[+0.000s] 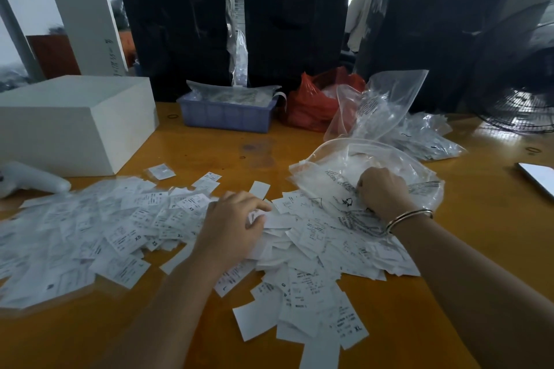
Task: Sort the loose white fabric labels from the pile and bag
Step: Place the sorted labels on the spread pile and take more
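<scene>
Labels (126,231) — left hand (230,225) among them

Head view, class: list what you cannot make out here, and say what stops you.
- Right hand fingertips: curled under, hidden in the clear bag.
- Small print on the labels: too small, left side blurred.
- Blue tray contents: covered by plastic.
- Phone: cut off by right edge.

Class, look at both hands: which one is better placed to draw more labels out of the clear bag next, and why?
Probably the right hand: it already rests on the clear bag, fingers curled on the plastic. The left hand is over the label pile, pinching labels, so it is occupied and farther from the bag.
</scene>
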